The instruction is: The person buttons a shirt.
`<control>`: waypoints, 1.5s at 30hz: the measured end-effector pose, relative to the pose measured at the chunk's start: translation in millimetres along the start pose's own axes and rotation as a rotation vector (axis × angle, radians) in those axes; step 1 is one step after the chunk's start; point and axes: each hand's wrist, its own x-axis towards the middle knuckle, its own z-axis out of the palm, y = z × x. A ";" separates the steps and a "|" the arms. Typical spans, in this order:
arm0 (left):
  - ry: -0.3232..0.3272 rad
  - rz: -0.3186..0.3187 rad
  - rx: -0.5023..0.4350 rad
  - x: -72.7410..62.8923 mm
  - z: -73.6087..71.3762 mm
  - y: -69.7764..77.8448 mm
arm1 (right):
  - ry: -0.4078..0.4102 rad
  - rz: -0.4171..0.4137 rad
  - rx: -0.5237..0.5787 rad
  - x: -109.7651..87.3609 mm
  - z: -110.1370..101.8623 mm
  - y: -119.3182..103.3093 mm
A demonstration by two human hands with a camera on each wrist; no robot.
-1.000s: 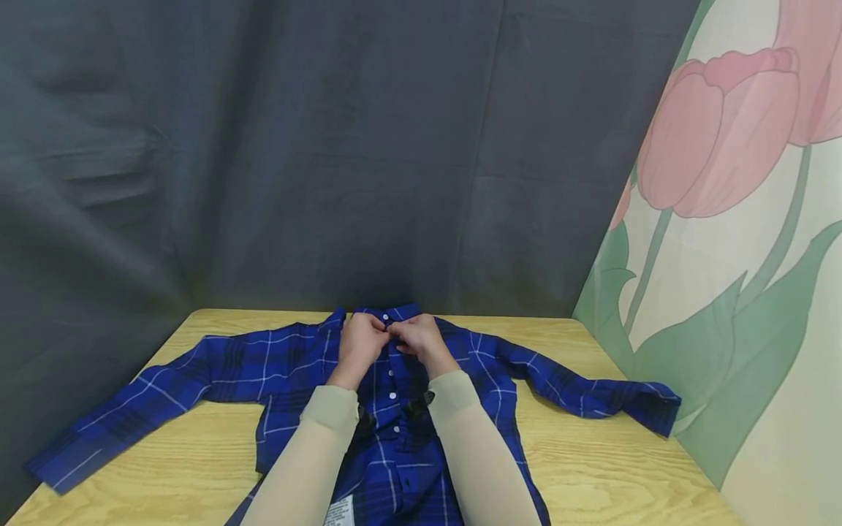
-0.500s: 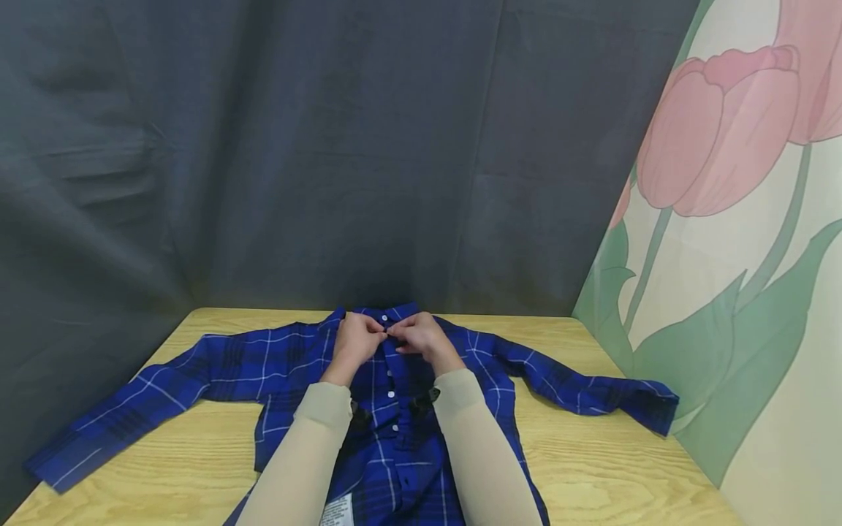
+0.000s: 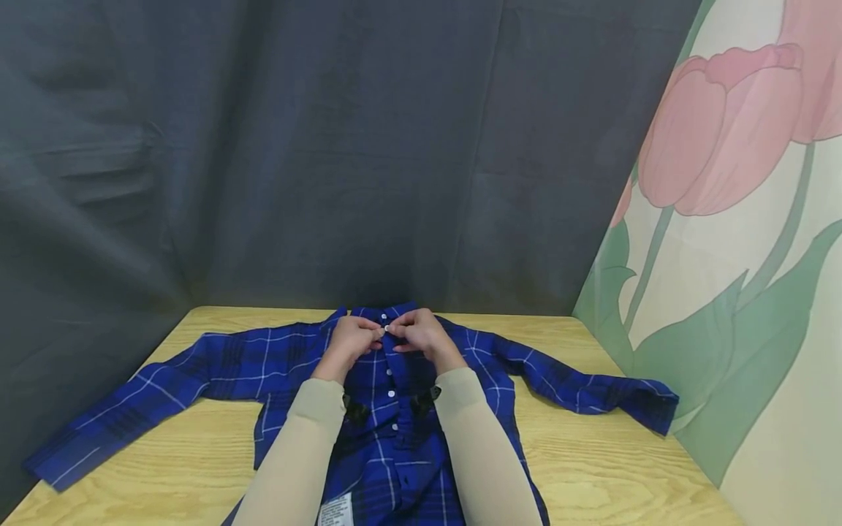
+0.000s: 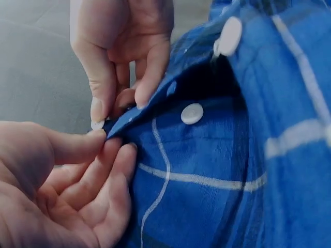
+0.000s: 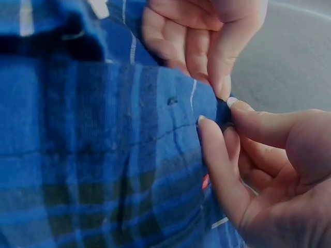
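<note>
A blue plaid button-up shirt [image 3: 289,365] lies front up, sleeves spread, on the wooden table [image 3: 612,467]. My left hand [image 3: 351,343] pinches the front edge just below the collar, thumb against fingertips, also seen in the left wrist view. My right hand [image 3: 424,337] pinches the same spot from the other side. Between the two sets of fingertips shows a white button [image 4: 97,124], by the right thumb. The raised placket [image 5: 170,103] stands away from the layer below, where another white button [image 4: 192,113] shows. The buttonhole being handled is mostly hidden by fingers.
Several white buttons run down the shirt front below the hands. A printed white label [image 3: 337,510] lies near the hem. A dark curtain [image 3: 368,161] hangs behind the table, and a tulip-patterned panel [image 3: 730,292] stands at the right.
My left hand has shifted slightly left and lower, its fingers now lying flatter. A white button has come into sight between the fingertips. The right hand stays nearly in place.
</note>
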 end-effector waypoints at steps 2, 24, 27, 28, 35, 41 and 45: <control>0.002 0.018 -0.004 0.3 0.2 1.0 | 0.008 -0.009 0.005 0.6 -0.5 -0.9; -0.226 0.116 0.224 -0.5 -0.6 -7.0 | -0.166 0.091 -0.540 -10.9 2.6 -2.7; -0.243 0.127 0.289 -2.4 -2.0 -8.2 | -0.298 0.164 -0.653 -13.4 4.7 -2.9; -0.245 0.139 0.325 -3.2 -2.6 -8.1 | -0.325 0.179 -0.681 -14.0 5.3 -2.7; -0.279 0.194 0.600 -9.4 -1.5 -6.7 | -0.320 0.135 -0.679 -16.0 -0.6 -1.2; -0.351 0.231 0.717 -12.0 6.9 -4.5 | -0.283 0.131 -0.630 -16.7 -13.2 0.8; -0.375 0.229 0.738 -13.0 10.5 -3.9 | -0.289 0.133 -0.618 -18.3 -15.4 0.2</control>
